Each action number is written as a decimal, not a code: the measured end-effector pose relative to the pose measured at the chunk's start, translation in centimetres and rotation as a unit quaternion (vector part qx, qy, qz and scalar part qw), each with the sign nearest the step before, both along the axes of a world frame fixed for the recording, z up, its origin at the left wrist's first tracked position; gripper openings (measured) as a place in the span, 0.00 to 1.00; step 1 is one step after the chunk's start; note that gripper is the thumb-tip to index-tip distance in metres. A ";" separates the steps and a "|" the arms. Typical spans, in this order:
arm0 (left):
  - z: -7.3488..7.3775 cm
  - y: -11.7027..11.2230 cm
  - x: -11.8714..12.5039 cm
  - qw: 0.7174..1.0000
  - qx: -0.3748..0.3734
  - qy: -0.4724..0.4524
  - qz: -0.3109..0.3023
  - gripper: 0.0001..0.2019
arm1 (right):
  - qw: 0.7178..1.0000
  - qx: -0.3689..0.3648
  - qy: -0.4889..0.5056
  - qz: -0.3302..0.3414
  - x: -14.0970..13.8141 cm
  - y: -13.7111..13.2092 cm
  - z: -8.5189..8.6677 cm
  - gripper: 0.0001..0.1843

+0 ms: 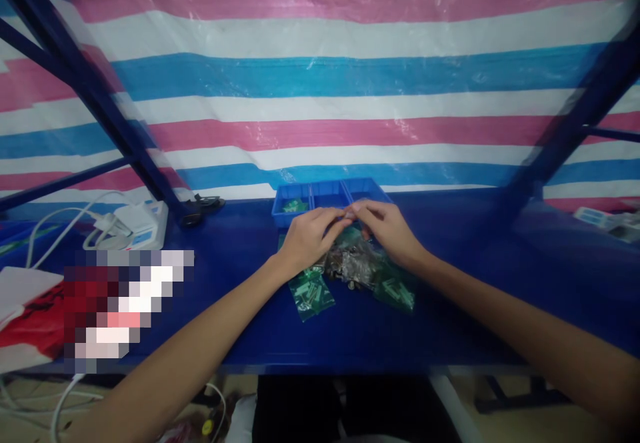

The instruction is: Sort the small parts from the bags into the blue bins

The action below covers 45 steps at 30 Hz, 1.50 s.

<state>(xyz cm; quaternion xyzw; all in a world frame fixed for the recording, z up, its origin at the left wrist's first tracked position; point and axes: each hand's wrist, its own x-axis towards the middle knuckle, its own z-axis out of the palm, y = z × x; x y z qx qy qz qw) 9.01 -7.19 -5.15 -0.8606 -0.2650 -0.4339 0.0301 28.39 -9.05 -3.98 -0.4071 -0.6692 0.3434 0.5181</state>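
My left hand [311, 235] and my right hand [387, 228] meet above the pile in the middle of the blue table. Thumbs and fingers of both are pinched together, touching at the tips. Whatever is between them is too small to make out. Below lies a clear plastic bag [361, 264] among small metal parts [345, 271]. In front of it rests a small green-tinted bag [313, 294] with pale strip-like pieces inside, and another green-tinted bag [395, 294] lies to the right. Just beyond my hands stands a blue divided tray [327, 199], with green bags in its left compartment.
At the left are a white power strip [150, 226] with cables, a red and white bag [40, 319] and a blurred-out item. Small black objects [203, 209] lie near the left frame post. A striped sheet [320, 76] hangs behind the table [240, 336]. Blue posts flank it.
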 end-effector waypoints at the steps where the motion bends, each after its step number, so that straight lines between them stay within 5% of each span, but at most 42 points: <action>1: 0.1 0.0 0.0 1.000 0.001 -0.008 0.005 0.10 | 1.000 -0.003 0.003 0.001 0.1 0.1 0.0 0.20; 11: 0.2 0.4 -0.1 0.996 -0.068 -0.031 0.056 0.15 | 0.999 -0.036 0.040 0.000 -0.1 -0.4 0.6 0.13; 15: 0.1 0.3 -0.2 0.997 -0.055 -0.012 0.053 0.25 | 0.992 -0.057 0.111 0.003 -0.2 -0.1 0.3 0.10; 20: 0.2 0.2 -0.3 0.999 -0.013 0.032 0.015 0.10 | 0.979 -0.113 0.165 0.028 -0.1 0.4 -0.3 0.10; 27: 0.4 0.1 -0.3 0.999 0.008 -0.004 0.046 0.10 | 0.998 -0.064 -0.007 0.012 0.2 0.6 -0.5 0.12; 32: 0.5 0.0 -0.2 0.998 -0.001 -0.018 0.063 0.10 | 0.988 0.046 -0.144 -0.031 0.3 0.7 -0.8 0.14; 35: 0.5 0.0 -0.1 0.997 -0.032 -0.029 0.062 0.08 | 0.989 0.067 -0.132 -0.025 0.2 0.5 -0.5 0.16; 40: 0.6 0.2 0.3 0.990 -0.122 -0.067 0.017 0.09 | 0.998 -0.012 -0.003 0.068 0.2 0.2 0.0 0.16; 45: 0.2 0.6 0.7 0.942 -0.287 -0.165 -0.061 0.07 | 0.981 -0.078 0.110 0.140 0.4 0.4 -0.3 0.11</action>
